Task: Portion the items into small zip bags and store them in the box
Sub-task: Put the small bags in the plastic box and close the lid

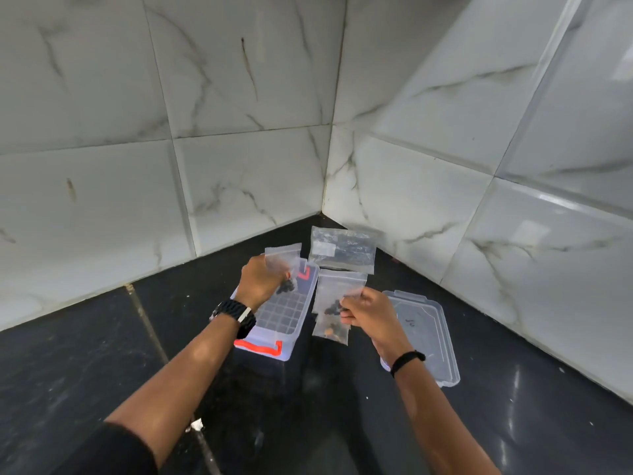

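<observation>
My left hand holds a small clear zip bag with dark bits in it, above the far end of the open clear plastic box, which has red latches. To the right of the box, my right hand pinches another small zip bag with dark pieces at its bottom. A third small bag with brownish bits shows just below that one, beside my right fingers; whether it lies on the counter or hangs from my hand I cannot tell.
A larger clear bag of dark items lies in the corner against the marble-tiled walls. The box's clear lid rests on the black countertop to the right, partly under my right wrist.
</observation>
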